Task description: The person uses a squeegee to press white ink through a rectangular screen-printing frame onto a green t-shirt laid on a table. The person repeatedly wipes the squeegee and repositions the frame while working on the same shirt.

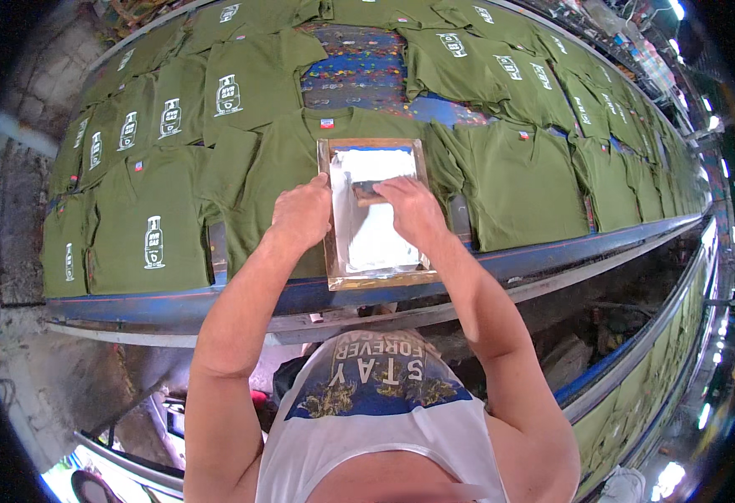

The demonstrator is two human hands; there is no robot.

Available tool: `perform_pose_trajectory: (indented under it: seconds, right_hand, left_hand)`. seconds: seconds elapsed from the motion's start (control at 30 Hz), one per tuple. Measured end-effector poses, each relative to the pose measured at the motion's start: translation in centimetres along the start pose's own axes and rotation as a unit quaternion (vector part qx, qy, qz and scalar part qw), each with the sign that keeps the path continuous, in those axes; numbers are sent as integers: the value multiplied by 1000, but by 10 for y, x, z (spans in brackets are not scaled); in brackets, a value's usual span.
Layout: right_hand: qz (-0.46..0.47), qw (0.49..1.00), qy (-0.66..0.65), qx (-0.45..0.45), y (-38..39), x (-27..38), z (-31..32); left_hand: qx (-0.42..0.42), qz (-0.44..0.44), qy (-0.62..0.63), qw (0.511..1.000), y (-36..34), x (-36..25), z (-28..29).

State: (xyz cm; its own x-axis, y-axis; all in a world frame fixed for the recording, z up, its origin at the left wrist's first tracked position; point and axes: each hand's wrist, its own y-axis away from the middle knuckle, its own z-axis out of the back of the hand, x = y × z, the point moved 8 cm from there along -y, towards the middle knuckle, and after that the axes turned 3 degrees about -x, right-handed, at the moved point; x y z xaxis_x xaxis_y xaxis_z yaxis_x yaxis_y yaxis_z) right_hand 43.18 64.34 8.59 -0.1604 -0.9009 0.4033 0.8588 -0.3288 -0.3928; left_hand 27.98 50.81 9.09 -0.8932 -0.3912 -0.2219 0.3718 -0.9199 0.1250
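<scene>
A wooden-framed printing screen (383, 279) lies on an olive-green T-shirt (275, 155) in front of me. White ink (380, 239) covers much of its mesh. My left hand (302, 211) is closed round the screen's left edge. Inside the frame, my right hand (411, 210) grips a small squeegee (367, 194), a short brown and dark blade, against the inked mesh. The shirt's neckline shows beyond the frame's far edge; its middle is hidden under the screen.
More green T-shirts lie flat in rows on the long blue table (355, 63). Those to the left, such as the near one (116, 243), and at the far right bear a white bottle-shaped print. Plain shirts (518, 184) lie at near right. A metal rail (568, 281) edges the table.
</scene>
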Motion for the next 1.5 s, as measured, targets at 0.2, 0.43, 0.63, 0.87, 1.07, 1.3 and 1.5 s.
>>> perform_pose_trajectory:
  seconds: [0.2,0.43,0.63,0.87,1.07,1.3,1.5]
  right_hand:
    - [33,999,1,15,-10,-5,-1]
    - [44,995,-22,85,-16,-13,14]
    - [8,998,-12,64,-57,-32,7]
    - [71,992,-14,106,-1,3,11]
    - [77,989,-44,117,64,58,34]
    - [69,968,-94,221,4,13,29]
    - [-10,996,-38,82,-61,-32,5]
  left_hand:
    - [5,34,-2,999,2,-2,4]
    - [51,59,-4,997,-1,3,0]
    - [16,51,14,998,5,2,4]
    - [13,39,28,999,6,4,5]
    - [55,57,20,997,3,6,2]
    - [41,45,-1,998,2,5,2]
    - [8,22,6,1000,2,1,7]
